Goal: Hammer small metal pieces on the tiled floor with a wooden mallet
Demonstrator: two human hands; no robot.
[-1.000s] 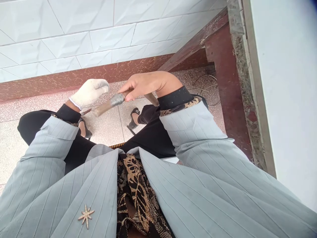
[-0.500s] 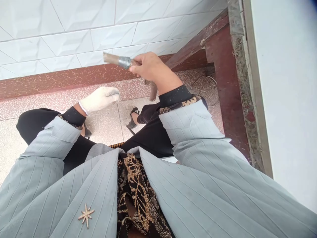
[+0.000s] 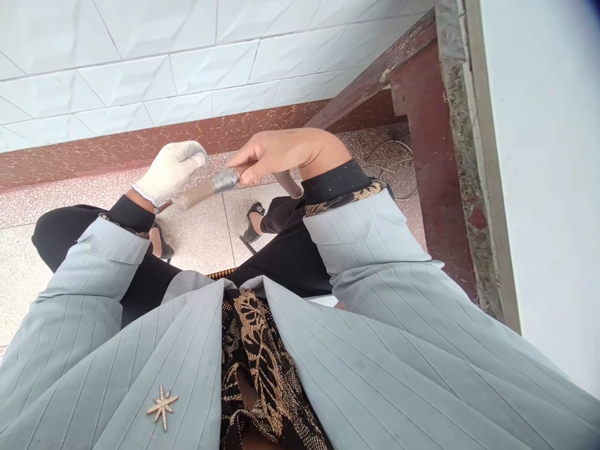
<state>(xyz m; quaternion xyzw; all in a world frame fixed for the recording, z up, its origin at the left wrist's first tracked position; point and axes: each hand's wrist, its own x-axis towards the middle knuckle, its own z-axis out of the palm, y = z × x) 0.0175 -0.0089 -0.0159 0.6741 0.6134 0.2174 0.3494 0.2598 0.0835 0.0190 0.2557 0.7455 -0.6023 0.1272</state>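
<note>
My right hand (image 3: 279, 155) is bare and closed around a brown wooden stick (image 3: 194, 194) with silver wire (image 3: 225, 180) wound about its middle. The stick's free end slopes down to the left and is a little blurred. Below the same hand a thick brown piece (image 3: 288, 182) shows; whether it joins the stick is hidden. My left hand (image 3: 171, 172), in a white knit glove, has its fingers curled closed close to the stick's free end. Beside the heel of the glove a thin brown tip (image 3: 164, 206) sticks out; what the fingers hold is hidden.
A white tiled wall (image 3: 140, 75) with a red-brown base strip (image 3: 65, 153) stands in front. On the right are a dark red wooden frame (image 3: 429, 150) and a white panel (image 3: 548, 187). A pale cable (image 3: 391, 145) lies on the speckled floor (image 3: 201, 234) near my shoes.
My right hand has come lower, and the stick's free end has swung down and left towards the glove. My left hand has moved up and left, turning at the wrist.
</note>
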